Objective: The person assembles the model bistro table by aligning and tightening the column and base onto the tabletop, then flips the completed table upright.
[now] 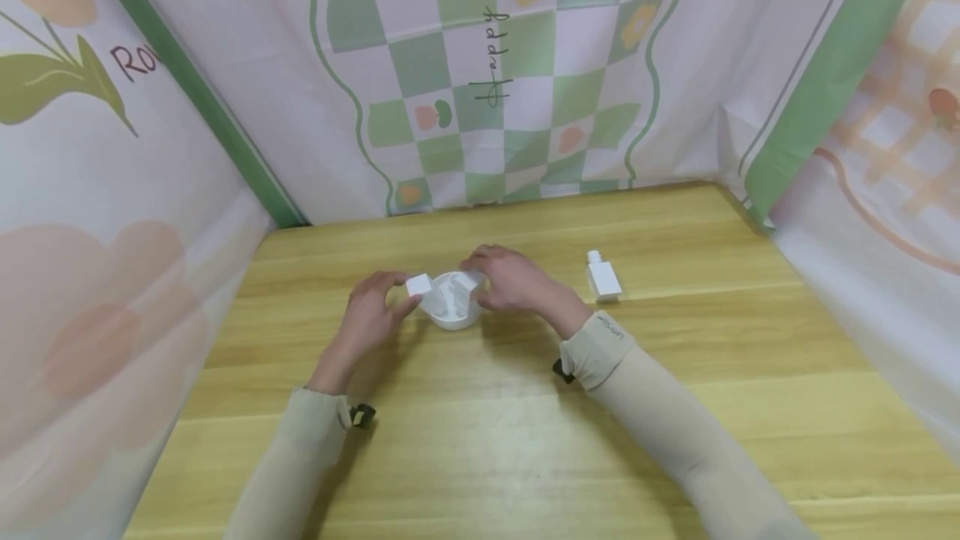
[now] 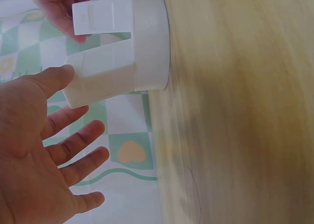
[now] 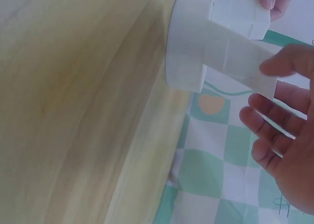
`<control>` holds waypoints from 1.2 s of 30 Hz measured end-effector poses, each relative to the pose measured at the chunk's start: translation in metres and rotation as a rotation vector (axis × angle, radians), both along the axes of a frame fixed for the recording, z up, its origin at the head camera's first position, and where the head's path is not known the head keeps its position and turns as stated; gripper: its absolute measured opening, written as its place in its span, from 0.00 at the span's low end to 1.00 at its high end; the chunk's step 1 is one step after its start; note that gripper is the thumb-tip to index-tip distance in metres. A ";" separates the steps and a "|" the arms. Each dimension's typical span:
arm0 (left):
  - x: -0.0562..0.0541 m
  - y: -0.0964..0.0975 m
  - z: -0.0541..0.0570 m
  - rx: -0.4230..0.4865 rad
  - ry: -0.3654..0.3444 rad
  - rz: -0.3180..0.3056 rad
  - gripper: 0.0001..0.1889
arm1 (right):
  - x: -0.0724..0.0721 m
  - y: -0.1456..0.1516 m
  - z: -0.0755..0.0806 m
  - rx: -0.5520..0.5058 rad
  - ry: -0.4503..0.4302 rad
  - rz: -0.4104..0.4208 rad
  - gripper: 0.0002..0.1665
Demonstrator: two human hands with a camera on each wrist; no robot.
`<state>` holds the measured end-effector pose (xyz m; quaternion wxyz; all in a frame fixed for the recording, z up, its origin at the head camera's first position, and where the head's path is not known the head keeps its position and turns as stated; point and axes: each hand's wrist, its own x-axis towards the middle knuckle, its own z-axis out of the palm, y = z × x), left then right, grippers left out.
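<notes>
A round white bowl (image 1: pixel 452 324) stands on the wooden table, with two white boxy bottles leaning apart in it, their lower ends hidden by its wall. Between thumb and forefinger, my left hand (image 1: pixel 367 317) pinches the upper end of the left bottle (image 2: pixel 100 69); its other fingers are spread loosely. On the opposite side my right hand (image 1: pixel 513 280) pinches the top of the right bottle (image 3: pixel 240 57) the same way. The flat white end of the left bottle faces up in the head view.
Another white bottle (image 1: pixel 603 280) with a narrow cap lies on the table (image 1: pixel 517 448) to the right of my right hand. Behind the table hangs a green-and-white checked cloth (image 1: pixel 480 107). More patterned cloth (image 1: pixel 97 290) hangs along the left and right sides.
</notes>
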<state>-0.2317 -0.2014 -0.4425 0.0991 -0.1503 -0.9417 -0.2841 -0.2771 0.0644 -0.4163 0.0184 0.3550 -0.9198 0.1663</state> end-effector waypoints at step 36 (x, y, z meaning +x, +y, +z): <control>0.001 0.001 0.001 0.012 0.037 0.009 0.22 | 0.003 0.004 0.004 0.035 0.040 0.077 0.26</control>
